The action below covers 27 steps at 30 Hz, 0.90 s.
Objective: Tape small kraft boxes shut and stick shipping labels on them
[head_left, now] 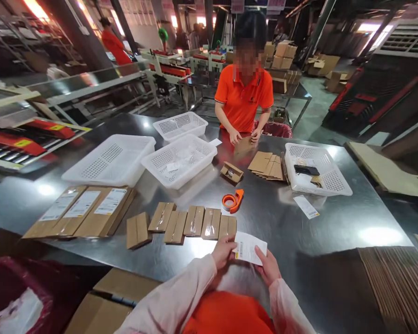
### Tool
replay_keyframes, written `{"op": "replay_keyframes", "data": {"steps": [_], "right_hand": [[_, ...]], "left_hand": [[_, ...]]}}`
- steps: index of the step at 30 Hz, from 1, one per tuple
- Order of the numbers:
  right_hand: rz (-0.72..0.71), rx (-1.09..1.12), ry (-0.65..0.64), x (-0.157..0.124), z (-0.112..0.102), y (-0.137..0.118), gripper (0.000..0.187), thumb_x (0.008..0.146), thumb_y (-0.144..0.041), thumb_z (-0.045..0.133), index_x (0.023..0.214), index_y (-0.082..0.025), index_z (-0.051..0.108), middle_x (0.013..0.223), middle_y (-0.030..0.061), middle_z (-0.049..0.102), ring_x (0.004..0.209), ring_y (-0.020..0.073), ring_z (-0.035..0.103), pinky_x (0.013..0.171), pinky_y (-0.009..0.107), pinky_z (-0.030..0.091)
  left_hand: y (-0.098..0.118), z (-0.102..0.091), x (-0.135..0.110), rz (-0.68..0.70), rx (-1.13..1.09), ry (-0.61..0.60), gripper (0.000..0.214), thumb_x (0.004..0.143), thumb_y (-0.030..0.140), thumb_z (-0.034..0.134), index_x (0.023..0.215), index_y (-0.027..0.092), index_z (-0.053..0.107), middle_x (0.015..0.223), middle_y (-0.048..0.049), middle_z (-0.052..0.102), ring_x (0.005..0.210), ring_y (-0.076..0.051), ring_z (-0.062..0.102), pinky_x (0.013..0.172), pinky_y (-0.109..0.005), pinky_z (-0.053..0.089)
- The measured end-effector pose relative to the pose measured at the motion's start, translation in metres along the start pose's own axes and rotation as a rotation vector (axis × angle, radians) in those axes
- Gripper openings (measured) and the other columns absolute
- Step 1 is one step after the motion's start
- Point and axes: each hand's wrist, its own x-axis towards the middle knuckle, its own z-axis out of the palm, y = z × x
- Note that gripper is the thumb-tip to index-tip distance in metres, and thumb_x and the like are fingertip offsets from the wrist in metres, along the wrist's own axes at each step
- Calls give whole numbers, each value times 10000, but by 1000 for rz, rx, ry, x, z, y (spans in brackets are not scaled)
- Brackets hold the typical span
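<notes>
Both my hands hold a white label sheet with a barcode, just above the near edge of the steel table. My left hand pinches its left edge and my right hand grips its lower right corner. Just beyond my left hand lies a row of several small taped cardboard boxes. An orange tape dispenser sits behind the row.
Three long labelled cardboard boxes lie at left. White plastic baskets stand across the table. A person in an orange shirt opposite handles flat cardboard. A loose label lies at right. Cartons sit below.
</notes>
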Motion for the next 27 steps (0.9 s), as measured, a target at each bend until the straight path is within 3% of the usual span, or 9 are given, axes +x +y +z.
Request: {"op": "replay_keyframes", "data": {"steps": [3,6,8,11,13,17,20,23,27], "right_hand": [[-50,-2,30,1,-2,-10,661,485,-481,870,1021,-207,597,757,34,747,661,225,702,516,287,524],[-63,-11,5,4,-20,-23,732,479,-441,883,1099,-213,567,683,9,730,628,222,696,530,303,544],[-51,-2,17,4,-32,-28,723,485,-449,875,1092,-210,565,642,6,718,597,224,689,514,310,543],[-83,3,71,-1,-42,-28,689,473,-472,866,1029,-211,555,622,9,711,559,219,674,478,302,528],[-115,-22,99,-5,-46,-25,693,470,-510,852,1011,-218,532,588,-2,693,523,214,656,453,298,516],[-164,-84,185,-13,-54,-20,699,478,-586,812,978,-231,475,503,-39,632,427,185,593,395,274,472],[-179,-111,218,-16,-63,-17,673,501,-606,787,946,-233,448,483,-36,626,392,158,552,381,251,446],[-182,-107,174,-18,-71,-13,645,516,-604,781,923,-234,444,473,-42,614,393,153,550,398,251,451],[-146,-160,111,-21,-83,-6,584,563,-609,757,910,-228,482,529,-23,631,462,173,596,444,266,469]], "left_hand": [[12,-3,6,19,93,30,428,703,187,700,1113,127,591,806,-59,706,714,-187,694,643,-316,568],[19,-6,9,56,240,60,358,732,183,673,1082,130,622,775,-63,713,724,-204,701,672,-347,576],[22,-2,11,133,365,91,310,754,206,664,1060,153,657,883,-88,730,881,-231,696,813,-384,561],[26,12,13,302,541,124,259,788,255,643,1033,199,705,1140,-91,695,1187,-252,567,1076,-399,401],[28,24,14,382,634,111,240,838,305,583,1003,208,729,1154,-82,687,1223,-256,526,1125,-411,328],[28,44,14,452,751,68,394,939,360,388,946,204,750,1040,-82,698,1108,-240,572,1067,-418,368],[24,55,15,467,807,19,247,800,382,635,921,201,750,986,-74,688,995,-232,594,984,-382,422],[19,65,21,420,760,29,465,591,267,811,1031,179,692,870,-30,663,815,-181,597,805,-306,475],[13,73,32,328,706,22,237,689,253,728,894,165,648,586,59,537,585,-122,538,594,-232,435]]}}
